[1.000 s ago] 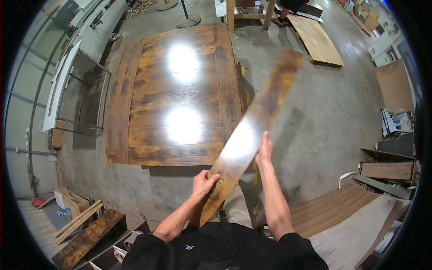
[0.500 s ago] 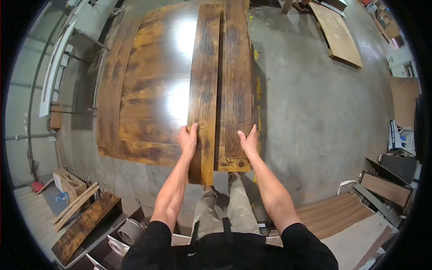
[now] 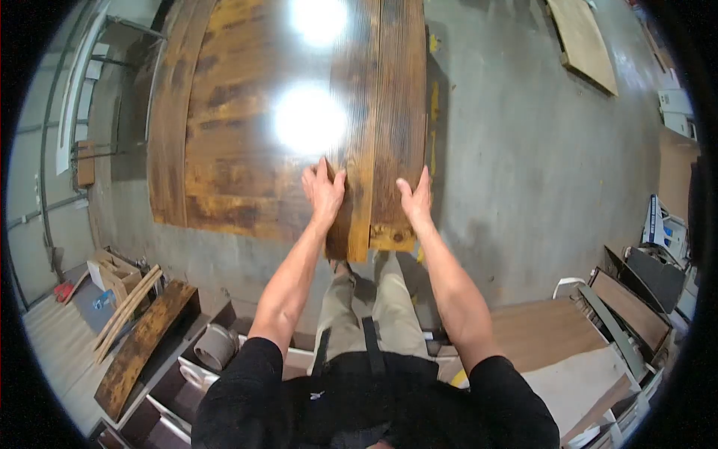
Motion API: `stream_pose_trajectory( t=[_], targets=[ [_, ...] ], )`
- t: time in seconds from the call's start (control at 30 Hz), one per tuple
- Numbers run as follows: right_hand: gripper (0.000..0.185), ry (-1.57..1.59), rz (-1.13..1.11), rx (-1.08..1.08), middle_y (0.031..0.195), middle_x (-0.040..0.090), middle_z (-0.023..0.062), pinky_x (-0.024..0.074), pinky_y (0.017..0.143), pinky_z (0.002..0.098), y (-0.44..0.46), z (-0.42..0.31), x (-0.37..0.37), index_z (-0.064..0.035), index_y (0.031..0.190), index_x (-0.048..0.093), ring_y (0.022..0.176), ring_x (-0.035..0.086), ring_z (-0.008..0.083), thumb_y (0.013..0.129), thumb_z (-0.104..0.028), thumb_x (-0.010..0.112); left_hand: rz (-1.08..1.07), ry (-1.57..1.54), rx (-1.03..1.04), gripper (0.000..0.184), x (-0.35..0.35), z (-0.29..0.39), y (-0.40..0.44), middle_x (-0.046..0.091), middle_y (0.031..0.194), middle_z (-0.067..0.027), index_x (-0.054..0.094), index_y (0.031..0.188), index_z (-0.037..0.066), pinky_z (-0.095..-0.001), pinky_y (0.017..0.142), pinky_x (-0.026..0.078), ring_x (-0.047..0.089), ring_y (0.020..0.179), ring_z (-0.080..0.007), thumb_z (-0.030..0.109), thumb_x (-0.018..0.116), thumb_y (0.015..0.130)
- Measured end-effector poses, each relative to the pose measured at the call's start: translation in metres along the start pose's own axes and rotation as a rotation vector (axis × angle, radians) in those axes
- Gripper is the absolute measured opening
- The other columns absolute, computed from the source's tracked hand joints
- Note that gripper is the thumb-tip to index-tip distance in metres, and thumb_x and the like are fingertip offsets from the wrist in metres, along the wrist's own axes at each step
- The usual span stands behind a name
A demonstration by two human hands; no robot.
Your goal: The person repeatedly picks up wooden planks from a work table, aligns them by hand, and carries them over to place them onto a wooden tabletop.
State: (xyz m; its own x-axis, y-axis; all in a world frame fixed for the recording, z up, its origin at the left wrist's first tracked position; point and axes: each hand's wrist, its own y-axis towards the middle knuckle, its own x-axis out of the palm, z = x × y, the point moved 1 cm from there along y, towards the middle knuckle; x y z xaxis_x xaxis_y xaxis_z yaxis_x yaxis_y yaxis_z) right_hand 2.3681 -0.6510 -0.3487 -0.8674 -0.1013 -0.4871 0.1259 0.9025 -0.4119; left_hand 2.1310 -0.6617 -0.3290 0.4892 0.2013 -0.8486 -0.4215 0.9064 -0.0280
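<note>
A brown wood-grain plank lies lengthwise on the large stained wooden panel, close against the right-hand plank. The near end of the first plank juts out past its neighbour. My left hand rests at that plank's left side, fingers spread and stretched forward. At the outer edge of the right-hand plank is my right hand, thumb apart from its straight fingers; its underside is hidden. Bright glare covers part of the panel.
A pale board lies on the concrete floor at upper right. Tape rolls and wooden strips are at lower left, beside a stained offcut. Stacked boards stand at lower right.
The left plank has shifted right, and the dark gap between the two planks has closed. My left hand has let go of its edge and spread its fingers. The view has shifted.
</note>
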Motion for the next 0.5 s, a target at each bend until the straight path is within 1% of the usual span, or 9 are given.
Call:
stream_pose_trajectory(
  t=[0.03,0.07,0.1,0.2,0.23,0.33,0.37,0.4,0.5],
  targets=[
    [0.089,0.005,-0.023,0.018,0.155,0.028,0.0273,0.0258,0.118,0.0436,0.001,-0.004,-0.003,0.0017,0.154,0.017,0.144,0.028,0.04,0.089,-0.036,0.067,-0.06,-0.009,-0.004,0.062,-0.004,0.003,-0.003,0.049,0.121,-0.0251,0.053,0.134,0.002,-0.049,0.1,0.038,0.045,0.114,-0.042,0.031,0.072,0.083],
    [0.09,-0.046,0.014,0.002,0.152,0.034,0.0271,0.0293,0.115,0.0435,-0.001,0.005,-0.001,0.0013,0.153,0.019,0.141,0.034,0.0397,0.089,-0.038,0.068,-0.122,-0.019,-0.01,0.067,-0.009,0.005,-0.009,0.045,0.125,-0.0261,0.048,0.14,0.003,-0.0505,0.102,0.036,0.042,0.117,-0.0428,0.03,0.072,0.083],
    [0.091,-0.09,0.056,-0.028,0.149,0.039,0.0269,0.0329,0.113,0.0435,0.005,0.01,0.004,0.0008,0.153,0.021,0.138,0.04,0.0394,0.088,-0.04,0.069,-0.247,-0.031,0.006,0.082,-0.01,-0.001,-0.013,0.04,0.134,-0.0271,0.039,0.146,0.004,-0.053,0.105,0.034,0.038,0.124,-0.0434,0.041,0.074,0.082],
    [0.091,-0.036,0.004,-0.014,0.155,0.029,0.0267,0.0275,0.117,0.0435,0.001,0.003,-0.002,0.0011,0.154,0.017,0.143,0.031,0.0387,0.089,-0.038,0.068,-0.334,0.161,0.236,0.092,-0.027,0.005,-0.032,0.03,0.146,-0.0305,0.039,0.147,0.005,-0.0551,0.109,0.031,0.031,0.133,-0.0468,0.049,0.078,0.077],
    [0.092,-0.042,-0.014,0.007,0.155,0.029,0.0263,0.027,0.117,0.0433,-0.001,0.007,-0.003,0.0005,0.154,0.017,0.143,0.031,0.0384,0.088,-0.038,0.068,-0.464,0.156,0.178,0.113,-0.035,0.009,-0.038,0.016,0.153,-0.037,0.032,0.152,0.009,-0.0578,0.114,0.024,0.018,0.141,-0.0525,0.056,0.085,0.064],
    [0.093,-0.045,-0.025,0.009,0.157,0.027,0.025,0.0255,0.118,0.0425,0.004,0.008,-0.002,-0.0013,0.155,0.015,0.144,0.029,0.0377,0.088,-0.037,0.069,-0.617,0.286,0.311,0.13,-0.061,0.011,-0.07,0.01,0.152,-0.043,0.025,0.155,0.011,-0.0597,0.117,0.016,0.01,0.143,-0.0565,0.053,0.091,0.051],
    [0.093,-0.044,-0.013,-0.001,0.157,0.027,0.0247,0.0251,0.118,0.0422,0.003,0.01,0.0,-0.0019,0.155,0.015,0.145,0.029,0.0376,0.088,-0.037,0.069,-0.735,0.382,0.354,0.142,-0.063,0.004,-0.084,0.003,0.152,-0.0445,0.015,0.157,0.015,-0.0614,0.117,0.013,0.003,0.144,-0.0573,0.055,0.092,0.045],
    [0.093,-0.043,0.0,-0.013,0.157,0.027,0.0243,0.0248,0.118,0.0418,0.003,0.01,0.001,-0.0025,0.156,0.014,0.145,0.028,0.0375,0.088,-0.036,0.069,-0.821,0.501,0.408,0.138,-0.07,0.004,-0.097,0.004,0.153,-0.0432,0.014,0.158,0.016,-0.0595,0.118,0.014,0.004,0.144,-0.057,0.05,0.092,0.049],
    [0.093,0.003,0.003,-0.024,0.158,0.026,0.0241,0.0245,0.119,0.0411,0.0,0.008,0.002,-0.0031,0.156,0.013,0.145,0.028,0.0369,0.089,-0.035,0.068,-0.807,0.51,0.554,0.127,-0.071,-0.019,-0.108,0.005,0.153,-0.0422,0.017,0.157,0.017,-0.0579,0.119,0.015,0.007,0.144,-0.0573,0.037,0.091,0.056]
  ],
)
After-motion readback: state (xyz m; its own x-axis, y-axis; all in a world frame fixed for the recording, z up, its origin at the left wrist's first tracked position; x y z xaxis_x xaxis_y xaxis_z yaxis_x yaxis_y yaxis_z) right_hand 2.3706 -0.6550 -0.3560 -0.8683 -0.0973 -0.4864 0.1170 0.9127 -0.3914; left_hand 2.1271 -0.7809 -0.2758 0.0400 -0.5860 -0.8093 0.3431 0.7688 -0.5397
